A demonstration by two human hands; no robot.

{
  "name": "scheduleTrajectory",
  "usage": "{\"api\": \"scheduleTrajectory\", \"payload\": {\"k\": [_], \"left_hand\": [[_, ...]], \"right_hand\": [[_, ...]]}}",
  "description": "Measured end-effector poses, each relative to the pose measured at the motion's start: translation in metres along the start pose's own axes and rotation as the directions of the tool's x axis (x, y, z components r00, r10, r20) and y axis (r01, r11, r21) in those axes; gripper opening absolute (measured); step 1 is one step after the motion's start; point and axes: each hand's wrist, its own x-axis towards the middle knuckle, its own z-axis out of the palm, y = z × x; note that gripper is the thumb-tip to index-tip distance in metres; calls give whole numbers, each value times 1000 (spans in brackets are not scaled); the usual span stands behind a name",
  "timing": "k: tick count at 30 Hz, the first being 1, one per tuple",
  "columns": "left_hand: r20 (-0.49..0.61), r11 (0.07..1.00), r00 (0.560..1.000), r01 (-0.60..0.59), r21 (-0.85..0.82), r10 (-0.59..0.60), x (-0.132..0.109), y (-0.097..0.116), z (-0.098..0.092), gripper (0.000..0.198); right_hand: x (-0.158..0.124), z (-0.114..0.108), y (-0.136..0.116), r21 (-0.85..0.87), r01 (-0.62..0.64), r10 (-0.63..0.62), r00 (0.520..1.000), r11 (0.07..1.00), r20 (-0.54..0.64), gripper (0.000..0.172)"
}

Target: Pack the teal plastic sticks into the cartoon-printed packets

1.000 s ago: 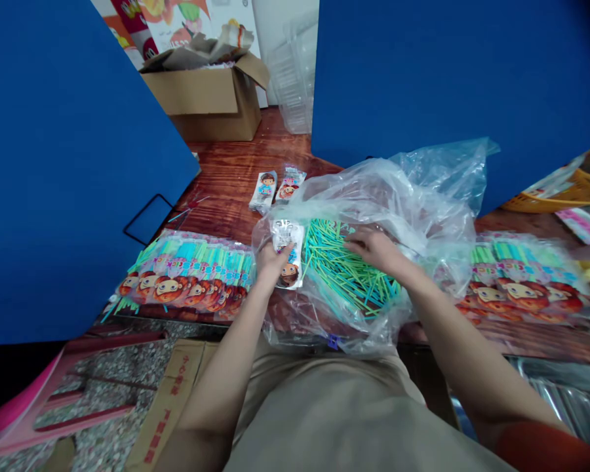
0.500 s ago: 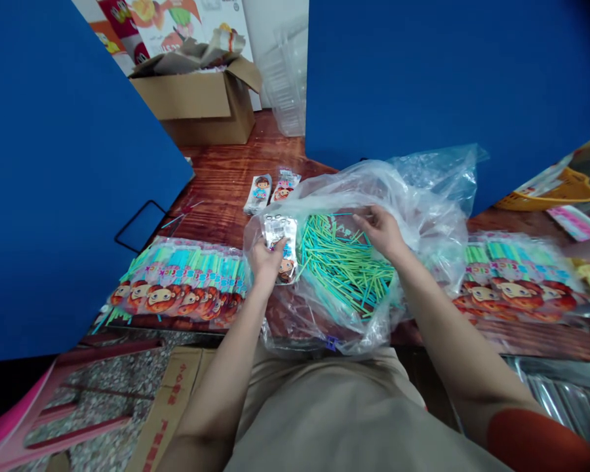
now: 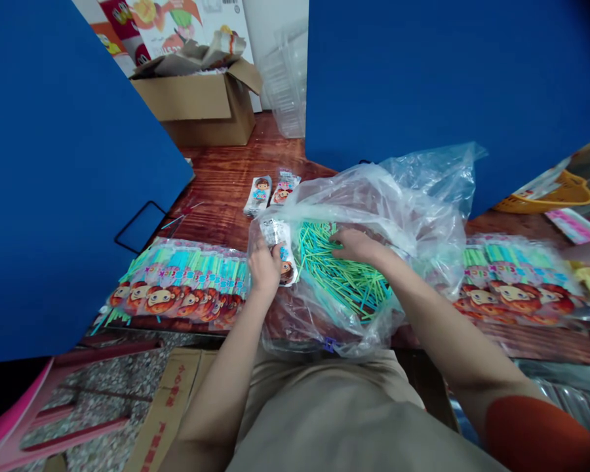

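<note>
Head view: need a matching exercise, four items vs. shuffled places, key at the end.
1. Left hand
2. Right hand
3. Open brown cardboard box
4. Orange plastic basket

A. Far right of view
B. At thin green and blue sticks
C. Back of brown wooden table, left of centre
D. At white cartoon-printed packet

Pairs: 1-D, 2-B, 3-C, 4-A
</note>
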Motion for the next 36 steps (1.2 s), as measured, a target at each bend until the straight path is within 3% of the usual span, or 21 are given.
{"api": "scheduleTrajectory", "payload": {"k": [3, 6, 11, 20, 27, 30, 33, 36], "left_hand": [[73, 939, 997, -27, 343, 2, 2, 5, -6, 45], [104, 850, 994, -77, 521, 26, 4, 8, -10, 42], [61, 803, 998, -45, 594, 11, 5, 7, -12, 43], [42, 836, 997, -73, 544, 59, 3, 6, -16, 31], [-45, 918, 987, -128, 374, 156, 2, 4, -21, 30], [-136, 969, 979, -123, 212, 154, 0, 4, -25, 26], [-145, 989, 987, -85, -120, 67, 0, 5, -29, 17], [-5, 850, 998, 45, -525, -56, 0, 7, -33, 11]], "right_hand": [[5, -1, -4, -39, 3, -1, 999, 999, 48, 43], [5, -4, -1, -54, 48, -43, 995, 997, 90, 42], [2, -6, 1, -77, 93, -85, 990, 993, 112, 38], [3, 7, 0, -117, 42, -46, 998, 992, -34, 17], [-13, 3, 10, -49, 59, -68, 976, 997, -207, 19], [-24, 4, 12, 96, 86, -41, 915, 992, -402, 22], [-33, 9, 10, 337, 169, 54, 825, 926, -563, 31], [-40, 22, 0, 551, 254, 76, 860, 795, -505, 36]]}}
